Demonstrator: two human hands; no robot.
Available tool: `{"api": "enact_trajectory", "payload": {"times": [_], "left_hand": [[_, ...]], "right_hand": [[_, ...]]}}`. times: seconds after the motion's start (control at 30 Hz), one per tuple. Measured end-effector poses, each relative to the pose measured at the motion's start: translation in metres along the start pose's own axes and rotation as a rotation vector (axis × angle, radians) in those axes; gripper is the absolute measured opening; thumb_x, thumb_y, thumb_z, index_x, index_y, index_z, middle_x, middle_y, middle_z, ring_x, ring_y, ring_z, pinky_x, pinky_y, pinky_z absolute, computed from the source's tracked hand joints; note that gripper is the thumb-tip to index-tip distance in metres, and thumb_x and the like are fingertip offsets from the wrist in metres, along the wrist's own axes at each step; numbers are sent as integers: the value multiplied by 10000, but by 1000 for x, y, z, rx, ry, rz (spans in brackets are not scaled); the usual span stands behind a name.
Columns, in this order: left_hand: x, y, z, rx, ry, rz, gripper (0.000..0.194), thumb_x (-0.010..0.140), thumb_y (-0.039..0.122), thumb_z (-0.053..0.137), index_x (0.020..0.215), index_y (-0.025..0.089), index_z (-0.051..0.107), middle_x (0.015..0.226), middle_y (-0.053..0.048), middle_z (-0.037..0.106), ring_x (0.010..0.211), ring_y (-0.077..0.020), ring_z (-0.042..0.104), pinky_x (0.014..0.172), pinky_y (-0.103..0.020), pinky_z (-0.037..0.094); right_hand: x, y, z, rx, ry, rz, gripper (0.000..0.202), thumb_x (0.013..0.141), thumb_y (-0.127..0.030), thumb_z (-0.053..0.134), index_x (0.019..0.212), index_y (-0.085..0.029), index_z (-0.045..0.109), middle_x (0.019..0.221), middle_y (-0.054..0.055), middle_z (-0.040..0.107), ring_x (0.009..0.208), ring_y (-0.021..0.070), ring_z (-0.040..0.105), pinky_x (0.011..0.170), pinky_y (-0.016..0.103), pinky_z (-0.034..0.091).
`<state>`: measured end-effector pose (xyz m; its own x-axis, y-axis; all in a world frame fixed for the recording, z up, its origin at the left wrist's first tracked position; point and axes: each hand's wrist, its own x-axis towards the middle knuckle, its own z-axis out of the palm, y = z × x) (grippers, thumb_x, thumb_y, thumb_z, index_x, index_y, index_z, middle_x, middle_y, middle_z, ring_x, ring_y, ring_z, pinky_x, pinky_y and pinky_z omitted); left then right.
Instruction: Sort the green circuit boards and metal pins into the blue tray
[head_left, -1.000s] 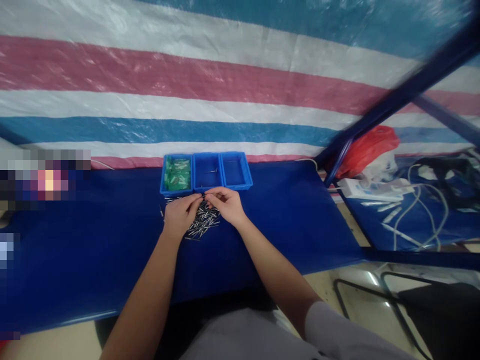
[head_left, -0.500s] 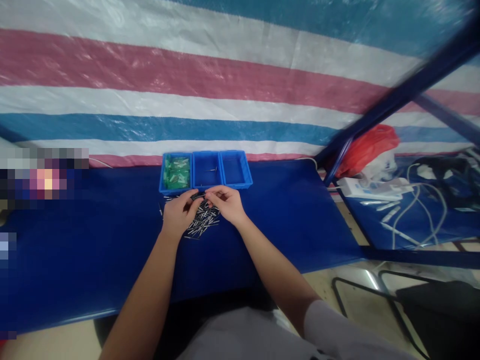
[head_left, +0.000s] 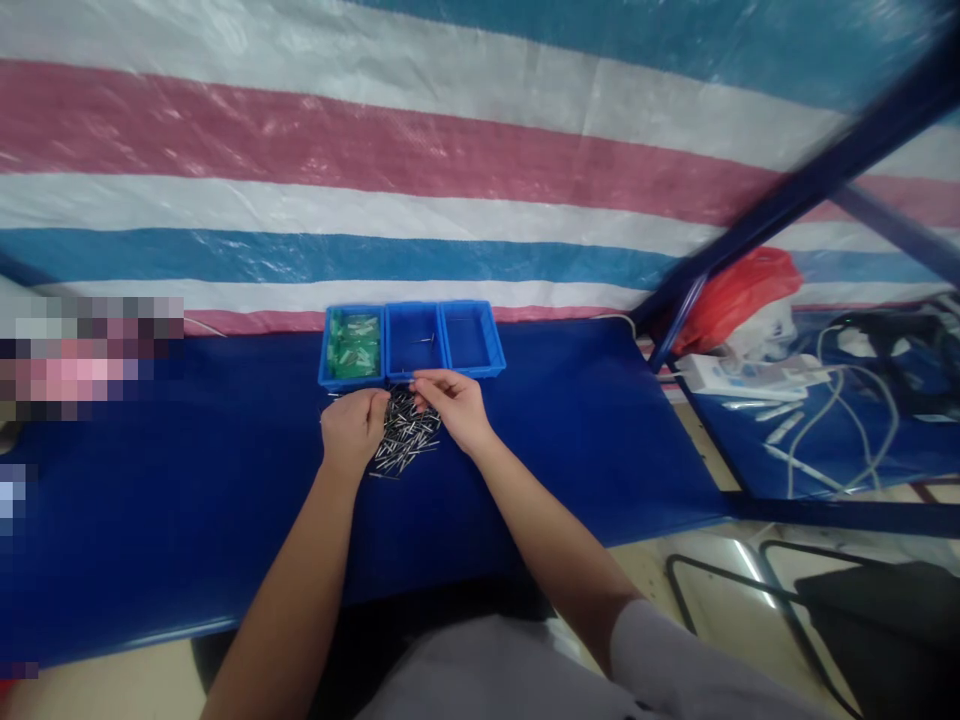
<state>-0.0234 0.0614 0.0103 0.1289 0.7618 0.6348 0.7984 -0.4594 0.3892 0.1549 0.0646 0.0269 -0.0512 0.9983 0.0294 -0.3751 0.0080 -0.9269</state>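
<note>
A heap of short, thin metal pins (head_left: 405, 440), some silvery and some dark, lies on the blue table between my hands. My left hand (head_left: 352, 428) is at the heap's left side, its fingers curled in and the thumb on top; whatever it holds is hidden. Over the back of the heap, my right hand (head_left: 459, 408) pinches thumb and fingers together. Anything in that pinch is too small to make out. Just behind the hands stand three joined blue bins: the left bin (head_left: 324, 350) holds green packets (head_left: 356, 345), the middle bin (head_left: 414, 362) a few thin pins.
The right blue bin (head_left: 472, 345) stands beside the middle one. A striped plastic sheet (head_left: 450, 160) hangs behind the blue table (head_left: 585, 430). To the right are a blue metal frame (head_left: 750, 215), a red bag (head_left: 739, 295), a white power strip (head_left: 739, 375) and cables.
My left hand has drawn slightly left, away from the right hand, and its fingers have curled in. My right hand stays nearly in place, still pinched.
</note>
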Motion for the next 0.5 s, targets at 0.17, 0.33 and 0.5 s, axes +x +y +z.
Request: {"api": "enact_trajectory", "payload": {"times": [0.17,0.33,0.5], "left_hand": [[-3,-4,1,16,111,-14,344,977,297,430,871,162,728,763,-66,743,730,-157,699,709,-261,487],[-4,-4,1,33,164,44,293,953,255,472,828,159,719,724,-63,726,680,-148,676,665,-258,466],[-1,-4,0,49,216,99,244,933,217,501,806,164,702,686,-49,705,619,-137,631,617,-260,432]], "right_hand": [[1,0,-3,-52,-18,-84,497,809,-439,733,1263,-266,630,1197,71,720,745,151,712,599,305,597],[0,-2,-13,-612,-74,-243,177,887,-294,635,996,-200,738,869,40,763,652,130,646,660,291,555],[-2,-3,-14,-955,-207,-370,214,857,-163,630,1037,-213,736,973,37,756,774,156,651,796,309,544]]}}
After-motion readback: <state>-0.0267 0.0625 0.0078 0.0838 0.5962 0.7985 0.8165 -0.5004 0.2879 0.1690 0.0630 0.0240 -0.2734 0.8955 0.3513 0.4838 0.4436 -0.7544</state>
